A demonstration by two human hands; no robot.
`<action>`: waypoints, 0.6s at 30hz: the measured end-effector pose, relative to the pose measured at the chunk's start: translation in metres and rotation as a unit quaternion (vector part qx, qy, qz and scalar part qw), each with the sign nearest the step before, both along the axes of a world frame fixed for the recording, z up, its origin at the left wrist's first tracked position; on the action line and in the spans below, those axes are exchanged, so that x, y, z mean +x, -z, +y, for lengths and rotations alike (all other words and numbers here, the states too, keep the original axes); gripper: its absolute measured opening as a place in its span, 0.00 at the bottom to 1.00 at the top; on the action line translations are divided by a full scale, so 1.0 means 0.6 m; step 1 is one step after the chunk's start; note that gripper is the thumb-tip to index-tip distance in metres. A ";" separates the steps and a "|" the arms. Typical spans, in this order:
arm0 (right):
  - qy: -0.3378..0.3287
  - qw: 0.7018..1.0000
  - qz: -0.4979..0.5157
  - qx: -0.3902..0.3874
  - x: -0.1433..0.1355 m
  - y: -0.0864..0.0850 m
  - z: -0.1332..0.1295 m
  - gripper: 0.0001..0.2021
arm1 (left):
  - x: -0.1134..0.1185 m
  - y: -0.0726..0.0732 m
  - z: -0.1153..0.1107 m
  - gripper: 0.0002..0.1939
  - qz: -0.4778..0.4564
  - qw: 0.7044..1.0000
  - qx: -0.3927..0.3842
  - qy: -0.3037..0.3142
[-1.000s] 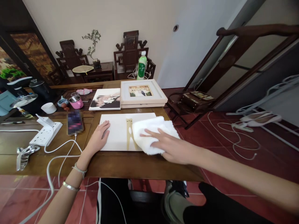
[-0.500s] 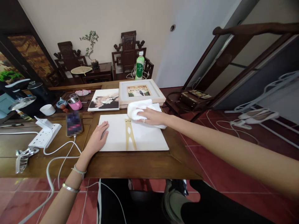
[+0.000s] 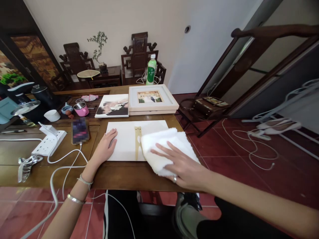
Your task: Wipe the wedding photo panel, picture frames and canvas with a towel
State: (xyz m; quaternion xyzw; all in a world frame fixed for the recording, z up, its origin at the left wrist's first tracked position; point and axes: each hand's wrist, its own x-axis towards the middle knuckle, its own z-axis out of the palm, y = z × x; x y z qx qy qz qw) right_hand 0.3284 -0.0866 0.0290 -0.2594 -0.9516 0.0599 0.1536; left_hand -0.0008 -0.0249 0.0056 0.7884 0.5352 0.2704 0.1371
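- Head view: one white cloth (image 3: 157, 139), lain across the right part of a white board (image 3: 122, 132) and extended past its near edge over the wooden table (image 3: 119, 176).
- Right hand (image 3: 185, 166): laid on the cloth, with visible fingers spread; whether any fold is gripped beneath the palm cannot be told. A ring is worn.
- Left hand (image 3: 104, 146): rested on the left edge of the board, fingers extended, nothing held. A bracelet (image 3: 76, 199) is worn on the forearm.
- White board: laid flat near the near edge of the table, between the hands; a slim tan figure (image 3: 137, 132) is shown on it, partly covered by the cloth.
- Beyond the board: a framed picture (image 3: 149, 97) on the right, with a photo panel (image 3: 117, 108) placed just beside it on the left.
- Far side: a green-labelled bottle (image 3: 151, 71), stood upright behind the framed picture.
- Left of the board: a phone (image 3: 79, 131) with a cable attached, a white power strip (image 3: 51, 144) and, nearer, a shiny claw clip (image 3: 26, 167).
- Farther left: a pink cup (image 3: 81, 111) and a white cup (image 3: 52, 115).
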 end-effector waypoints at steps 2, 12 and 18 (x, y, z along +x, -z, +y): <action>-0.003 1.000 0.022 0.007 0.002 0.007 -0.026 0.09 | 0.000 0.000 0.000 0.23 0.003 1.000 0.000 -0.001; 0.015 0.999 -0.028 -0.031 -0.007 -0.015 0.020 0.09 | 0.000 0.001 0.000 0.22 0.000 1.000 0.004 -0.004; 0.069 0.995 -0.054 -0.040 -0.037 -0.031 0.136 0.15 | -0.001 -0.001 0.001 0.22 -0.001 1.000 0.002 -0.003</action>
